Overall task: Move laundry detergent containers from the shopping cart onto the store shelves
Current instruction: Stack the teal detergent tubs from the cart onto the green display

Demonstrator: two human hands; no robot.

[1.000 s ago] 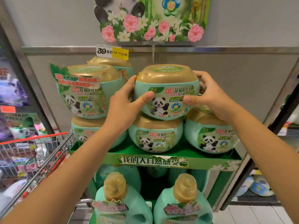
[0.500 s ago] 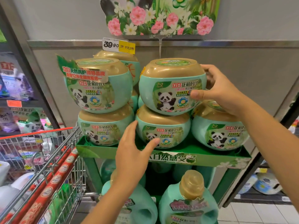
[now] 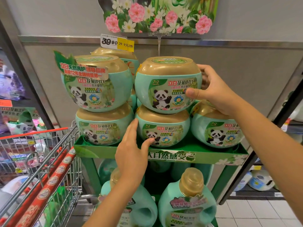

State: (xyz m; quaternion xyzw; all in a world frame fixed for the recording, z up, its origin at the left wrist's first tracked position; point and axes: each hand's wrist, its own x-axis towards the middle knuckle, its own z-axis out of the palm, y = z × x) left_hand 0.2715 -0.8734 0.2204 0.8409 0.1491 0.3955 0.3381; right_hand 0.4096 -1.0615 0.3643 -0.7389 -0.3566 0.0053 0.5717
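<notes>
Head view: at the centre of the frame the upper tub (image 3: pixel 167 86) sits stacked on the middle lower tub (image 3: pixel 164 126), which stands on the green display tray (image 3: pixel 101 149); the right hand (image 3: pixel 214 90) grips the upper tub's right side, thumb pressed on the label and fingers curled behind; the left hand (image 3: pixel 132 154), at lower centre, is spread with fingers straight, thumb tip touching the front of the middle lower tub, fingertips at its left edge; a price tag (image 3: pixel 117 42) sits at upper centre; detergent bottles (image 3: pixel 188 203) stand under the tray; the shopping cart (image 3: pixel 49 163) is at lower left.
</notes>
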